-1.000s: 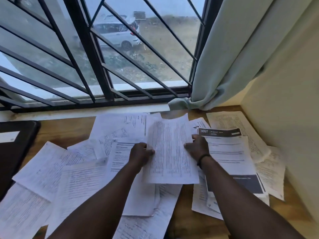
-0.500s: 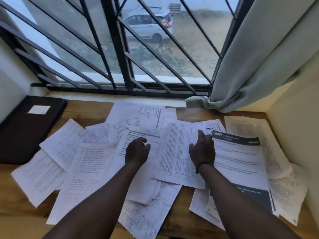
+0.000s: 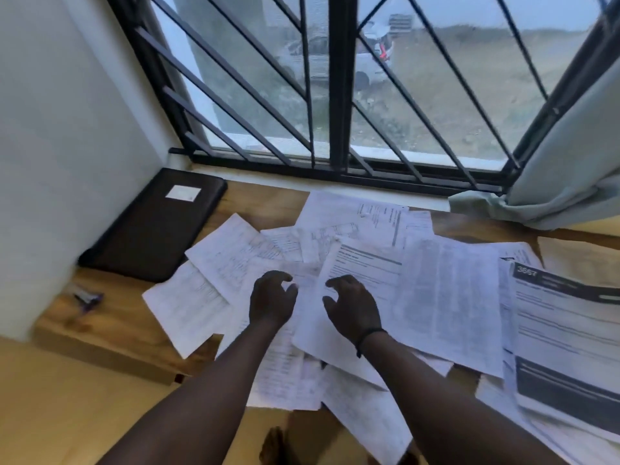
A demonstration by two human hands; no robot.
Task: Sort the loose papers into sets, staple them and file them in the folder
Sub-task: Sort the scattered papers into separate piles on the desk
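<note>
The person's head has turned left since half a second ago, so the dark folder (image 3: 157, 226) now sits fully in sight at ten o'clock on the wooden surface (image 3: 110, 327), closed, against the wall, with a white label near its far end. A small purplish object that may be a stapler (image 3: 88, 298), too blurred to be sure, has come into view at nine o'clock, clear of the sheets. The loose papers (image 3: 446, 297) lie fanned and overlapping from the centre out to three o'clock, a sheet with a dark header numbered 3667 (image 3: 567, 333) at the right edge. Both hands have lifted off the pages they were pressing: the left hand (image 3: 272, 301) hovers with fingers curled loosely and empty, and the right hand (image 3: 352, 305), a dark band at its wrist, is likewise open and clawed above a printed sheet, gripping nothing. The barred window (image 3: 339, 95) stands at twelve o'clock, the curtain (image 3: 567, 162) at two.
</note>
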